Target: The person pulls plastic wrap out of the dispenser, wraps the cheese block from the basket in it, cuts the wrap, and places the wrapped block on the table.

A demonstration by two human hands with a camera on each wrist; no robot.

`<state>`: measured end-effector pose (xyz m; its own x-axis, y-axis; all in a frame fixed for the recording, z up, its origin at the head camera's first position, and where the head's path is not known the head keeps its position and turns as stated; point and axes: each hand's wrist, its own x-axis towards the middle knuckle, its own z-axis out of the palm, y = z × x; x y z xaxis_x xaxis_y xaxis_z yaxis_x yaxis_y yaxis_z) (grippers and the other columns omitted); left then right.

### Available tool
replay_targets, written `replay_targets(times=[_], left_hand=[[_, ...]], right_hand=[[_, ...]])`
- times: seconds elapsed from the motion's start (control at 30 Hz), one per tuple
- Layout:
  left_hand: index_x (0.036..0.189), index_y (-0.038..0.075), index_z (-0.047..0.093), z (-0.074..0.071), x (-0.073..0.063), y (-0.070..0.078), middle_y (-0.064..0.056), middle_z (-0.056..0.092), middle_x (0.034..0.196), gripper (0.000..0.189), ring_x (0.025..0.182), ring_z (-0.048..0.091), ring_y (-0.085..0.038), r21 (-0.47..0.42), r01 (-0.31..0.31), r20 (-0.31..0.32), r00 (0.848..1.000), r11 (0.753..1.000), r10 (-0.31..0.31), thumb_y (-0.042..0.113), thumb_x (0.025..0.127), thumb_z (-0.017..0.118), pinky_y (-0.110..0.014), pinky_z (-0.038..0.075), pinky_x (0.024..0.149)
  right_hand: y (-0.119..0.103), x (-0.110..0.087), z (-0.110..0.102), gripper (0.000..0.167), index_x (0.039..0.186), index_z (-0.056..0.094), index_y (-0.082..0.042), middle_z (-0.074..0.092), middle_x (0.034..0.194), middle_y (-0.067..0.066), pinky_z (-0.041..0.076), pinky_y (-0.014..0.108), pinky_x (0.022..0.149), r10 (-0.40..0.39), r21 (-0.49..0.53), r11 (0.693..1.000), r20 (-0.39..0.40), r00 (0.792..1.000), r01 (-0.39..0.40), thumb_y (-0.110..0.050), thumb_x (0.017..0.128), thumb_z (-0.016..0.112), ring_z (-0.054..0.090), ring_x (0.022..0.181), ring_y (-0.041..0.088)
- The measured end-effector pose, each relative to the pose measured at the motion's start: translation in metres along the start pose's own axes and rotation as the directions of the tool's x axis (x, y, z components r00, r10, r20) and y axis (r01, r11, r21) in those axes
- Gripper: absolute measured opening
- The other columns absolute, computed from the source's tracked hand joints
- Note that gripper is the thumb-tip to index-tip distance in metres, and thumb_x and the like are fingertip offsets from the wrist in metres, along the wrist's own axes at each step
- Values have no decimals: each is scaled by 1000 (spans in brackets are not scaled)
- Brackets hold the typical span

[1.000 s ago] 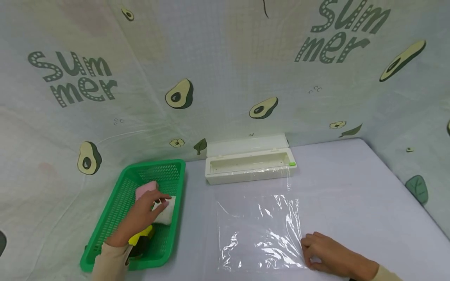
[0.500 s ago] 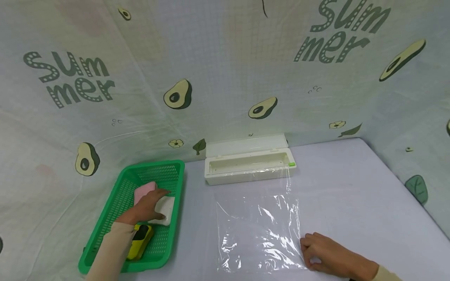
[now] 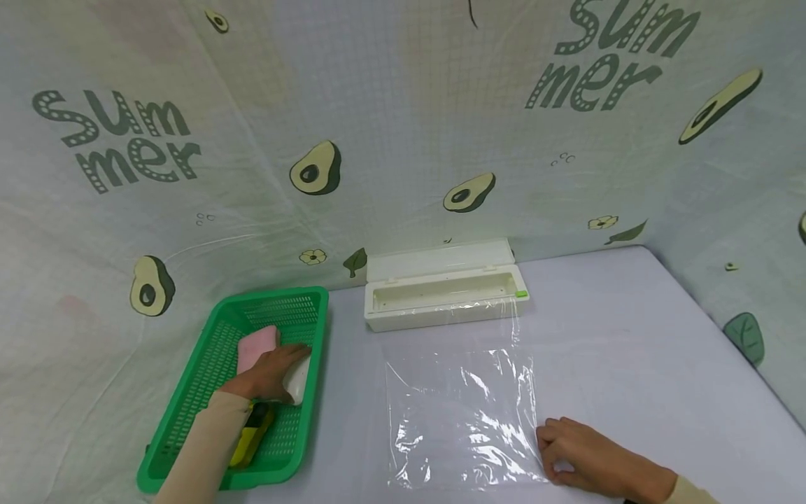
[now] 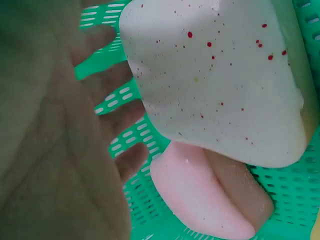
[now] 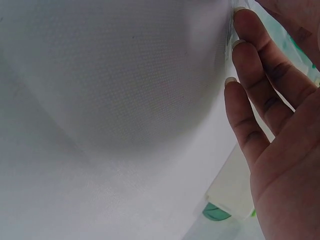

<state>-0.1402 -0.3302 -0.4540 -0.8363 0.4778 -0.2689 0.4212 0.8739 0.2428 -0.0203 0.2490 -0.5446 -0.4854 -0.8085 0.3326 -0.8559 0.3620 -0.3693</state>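
In the green basket, my left hand reaches over a thick white slice-shaped block. Red specks dot the block's top in the left wrist view, where extended fingertips meet its edge and the palm stays apart; the thumb is out of that view. Beside it lies a pink block with a brown side. My right hand pinches the lower right corner of a sheet of cling film spread on the table. The right wrist view shows fingertips along the film's edge.
At the back, a white cling film dispenser stands with its lid up and a green slider at its right end; the film runs from it. A yellow and black thing lies at the basket's near end. A printed curtain hangs behind.
My left hand has moved a little to the left and then down over the white block, its fingers and thumb settling at its sides. The right hand keeps its place on the film.
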Motion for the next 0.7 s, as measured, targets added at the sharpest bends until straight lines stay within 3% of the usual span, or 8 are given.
replay_targets(times=[0.17,0.43,0.7], left_hand=[[147,-3,51,5,1,-2,-23,55,146,97,133,49,-45,26,0,7,1000,1000,0,15,66,100,-66,38,109],[140,-1,58,8,4,-3,-19,65,130,92,118,60,-38,162,-2,-93,996,987,17,20,63,103,-58,47,101],[140,2,59,1,-4,-1,-17,64,126,88,115,58,-39,121,42,-240,971,992,-12,19,64,101,-64,45,99]], right_hand=[[-1,1,-1,36,71,69,-35,49,89,-22,29,5,74,6,10,1000,4,1000,-6,-17,61,98,38,84,-9],[0,0,0,32,74,71,-35,50,91,-22,31,6,72,23,33,999,15,1000,-24,-18,65,97,38,84,-9],[1,-1,3,32,75,72,-35,50,90,-22,31,5,73,19,31,999,5,1000,-19,-16,66,96,39,84,-9]])
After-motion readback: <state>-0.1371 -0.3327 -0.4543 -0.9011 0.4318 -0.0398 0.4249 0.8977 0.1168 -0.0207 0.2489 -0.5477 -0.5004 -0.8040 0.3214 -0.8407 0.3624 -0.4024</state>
